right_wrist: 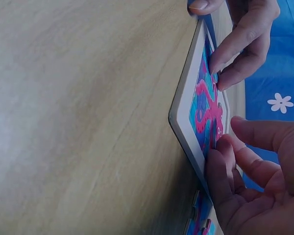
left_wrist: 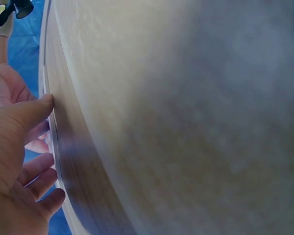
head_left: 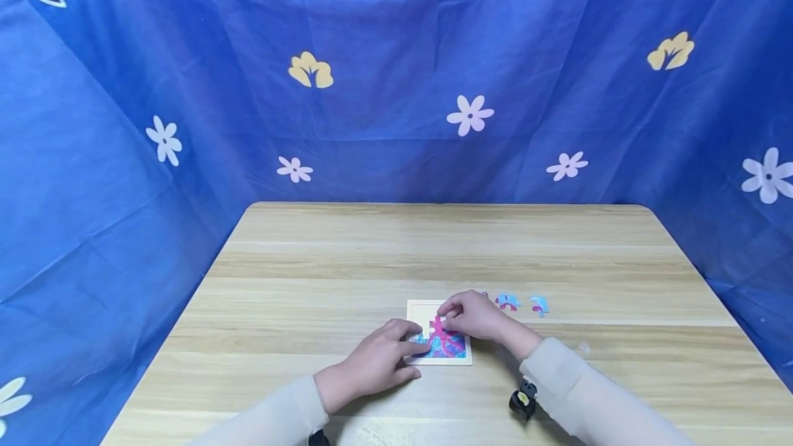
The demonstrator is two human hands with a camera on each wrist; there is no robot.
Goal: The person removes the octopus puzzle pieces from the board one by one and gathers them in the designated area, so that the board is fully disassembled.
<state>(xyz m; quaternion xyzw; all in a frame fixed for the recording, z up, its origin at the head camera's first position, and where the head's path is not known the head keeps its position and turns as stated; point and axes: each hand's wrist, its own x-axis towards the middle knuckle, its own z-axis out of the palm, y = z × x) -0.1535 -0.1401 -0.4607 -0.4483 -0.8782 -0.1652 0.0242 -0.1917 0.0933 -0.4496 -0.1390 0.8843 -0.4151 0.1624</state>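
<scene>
Head: puzzle tray (head_left: 441,362) on table (head_left: 322,260); left hand (head_left: 376,358) splayed at its left, right hand (head_left: 476,315) by pink piece (head_left: 437,328). Left wrist: thumb, fingers apart — keep bracing lightly. Right wrist: thumb clear of fingertips — align tabs, press flat.

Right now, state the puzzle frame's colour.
Off-white frame, best seen in the right wrist view.

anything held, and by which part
Cannot be told: right hand hides any grip on the pink jigsaw piece; left hand rests on the square cream-framed puzzle.

Pink/blue puzzle (head_left: 455,347), lt wood-grain tbl (head_left: 310,281), blue flowered cloth (head_left: 384,105)
</scene>
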